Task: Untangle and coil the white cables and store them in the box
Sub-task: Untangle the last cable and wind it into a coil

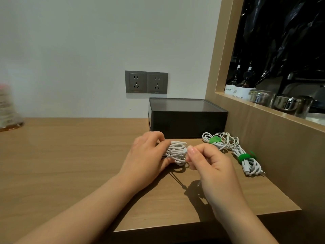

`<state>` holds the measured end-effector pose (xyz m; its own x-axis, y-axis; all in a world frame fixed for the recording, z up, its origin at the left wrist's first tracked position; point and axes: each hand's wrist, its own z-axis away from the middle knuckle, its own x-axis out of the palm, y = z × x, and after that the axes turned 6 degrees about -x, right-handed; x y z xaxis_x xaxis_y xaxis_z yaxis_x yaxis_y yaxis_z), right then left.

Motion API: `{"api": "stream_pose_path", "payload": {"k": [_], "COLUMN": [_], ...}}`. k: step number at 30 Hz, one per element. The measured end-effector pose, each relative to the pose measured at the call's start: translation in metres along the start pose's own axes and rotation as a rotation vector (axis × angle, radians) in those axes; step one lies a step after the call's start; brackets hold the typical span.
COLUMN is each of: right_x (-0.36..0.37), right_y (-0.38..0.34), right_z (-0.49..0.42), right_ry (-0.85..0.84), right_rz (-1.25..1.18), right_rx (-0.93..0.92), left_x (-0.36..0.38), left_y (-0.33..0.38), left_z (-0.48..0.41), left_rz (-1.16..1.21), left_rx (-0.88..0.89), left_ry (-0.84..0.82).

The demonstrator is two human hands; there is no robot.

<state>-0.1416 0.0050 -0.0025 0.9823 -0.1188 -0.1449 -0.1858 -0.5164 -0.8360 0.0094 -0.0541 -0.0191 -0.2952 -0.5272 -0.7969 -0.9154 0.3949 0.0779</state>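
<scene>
step: judging coiling underway, frame centre | left hand (146,155) gripping white cable bundle (175,146) | right hand (210,163) pinching its loose strand (182,152) | next: likely wrapping strand round, then box (188,120) behind

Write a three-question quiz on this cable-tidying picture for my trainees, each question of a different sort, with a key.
1. True or false: the tangled white cable held between the left hand and right hand lies inside the black rectangular box.
2. What colour are the ties on the two white cable bundles lying on the wooden desk, right of the hands? A red, B green, C blue.
3. How many grey wall sockets are mounted above the box?
Key: 1 false; 2 B; 3 two.
</scene>
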Motion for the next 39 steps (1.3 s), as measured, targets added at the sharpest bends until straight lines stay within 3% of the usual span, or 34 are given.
{"api": "stream_pose_path", "payload": {"k": [7,15,24,29,34,39], "right_x": [0.006,0.008,0.003,0.006,0.008,0.009], "right_y": [0.001,0.015,0.018,0.019,0.018,0.017], "right_z": [0.005,0.004,0.003,0.003,0.004,0.004], "right_ry": [-0.030,0.043,-0.009,-0.025,-0.027,-0.041], "right_rz": [-0.014,-0.020,0.160,0.169,0.165,0.160], "right_rx": [-0.007,0.055,0.032,0.030,0.011,-0.010], "left_x": [0.000,0.006,0.005,0.005,0.004,0.002], "left_y": [0.007,0.000,0.000,-0.002,0.003,-0.004], "left_z": [-0.003,0.004,0.006,0.006,0.004,0.005], "left_rz": [0.253,0.218,0.299,0.362,0.348,0.373], "left_rx": [-0.048,0.036,0.111,0.167,0.114,0.131], "left_ry": [0.054,-0.135,0.116,0.142,0.124,0.016]}}
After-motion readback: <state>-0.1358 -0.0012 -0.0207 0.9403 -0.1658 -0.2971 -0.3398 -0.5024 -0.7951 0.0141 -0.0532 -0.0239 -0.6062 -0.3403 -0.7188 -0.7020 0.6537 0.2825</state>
